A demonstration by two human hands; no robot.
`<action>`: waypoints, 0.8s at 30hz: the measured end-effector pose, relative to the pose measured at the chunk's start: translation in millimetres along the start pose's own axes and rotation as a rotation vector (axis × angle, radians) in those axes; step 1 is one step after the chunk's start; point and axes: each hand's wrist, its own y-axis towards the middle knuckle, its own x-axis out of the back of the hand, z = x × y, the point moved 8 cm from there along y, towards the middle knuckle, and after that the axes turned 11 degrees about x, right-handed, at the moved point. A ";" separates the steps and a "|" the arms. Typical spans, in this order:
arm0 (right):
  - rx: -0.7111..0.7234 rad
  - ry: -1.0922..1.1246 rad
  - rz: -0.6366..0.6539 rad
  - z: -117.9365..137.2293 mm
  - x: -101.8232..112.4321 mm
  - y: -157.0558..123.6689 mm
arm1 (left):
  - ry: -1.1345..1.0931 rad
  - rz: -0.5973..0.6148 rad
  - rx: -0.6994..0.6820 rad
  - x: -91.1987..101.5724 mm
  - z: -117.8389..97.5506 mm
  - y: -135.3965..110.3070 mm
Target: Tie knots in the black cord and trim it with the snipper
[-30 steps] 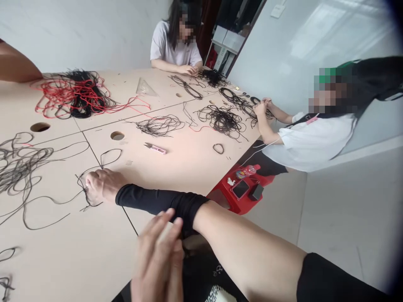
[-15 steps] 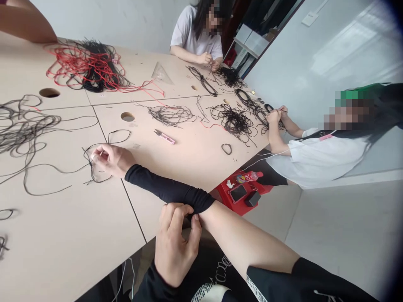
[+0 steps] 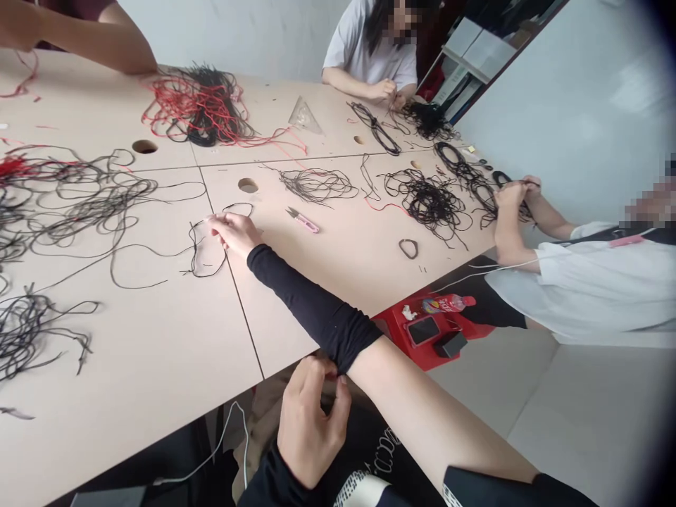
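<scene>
My left hand (image 3: 315,422) pinches the bunched upper edge of the black sleeve (image 3: 311,303) on my right forearm, near the elbow. The right arm reaches across the table. At its end my right hand (image 3: 235,234) has its fingers curled together, slightly blurred, over a loop of thin black cord (image 3: 194,246); whether a strand is between the fingertips is hidden. Thread snips (image 3: 303,220) with a pink handle lie to the right of that hand. Tangled dark cords (image 3: 100,201) spread to its left.
Red and black cords (image 3: 198,105) are heaped at the back beside a clear triangular piece (image 3: 305,115). More black cord (image 3: 427,201) lies to the right. Two people handle cords there; another person's arm (image 3: 100,42) rests back left. A red stool (image 3: 422,345) carries a bottle (image 3: 448,303) and a phone.
The view has swung left, so things sit further right. My right fingertips have shifted off the left side of the cord loop. My left hand keeps its pinch on the sleeve.
</scene>
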 end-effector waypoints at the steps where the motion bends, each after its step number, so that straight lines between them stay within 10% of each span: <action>1: -0.005 0.052 0.016 -0.7 0.1 2.7 | -0.024 0.041 -0.002 0.9 1.9 2.1; 5: -0.067 0.204 -0.051 4.9 8.2 -4.6 | -0.228 0.118 0.097 37.1 6.8 39.5; 9: 0.051 0.203 -0.255 34.0 20.7 -47.0 | -0.665 -0.241 0.233 137.3 31.4 113.1; 13: 0.260 0.082 0.055 84.5 -11.6 -129.3 | -0.859 -0.497 0.277 216.0 72.2 170.3; 17: 0.284 0.016 0.616 108.8 -77.1 -221.9 | -0.892 -0.606 0.363 232.3 105.1 197.3; 24: 0.348 -0.115 0.586 107.7 -99.0 -237.6 | -0.788 -0.670 0.411 224.7 120.1 206.6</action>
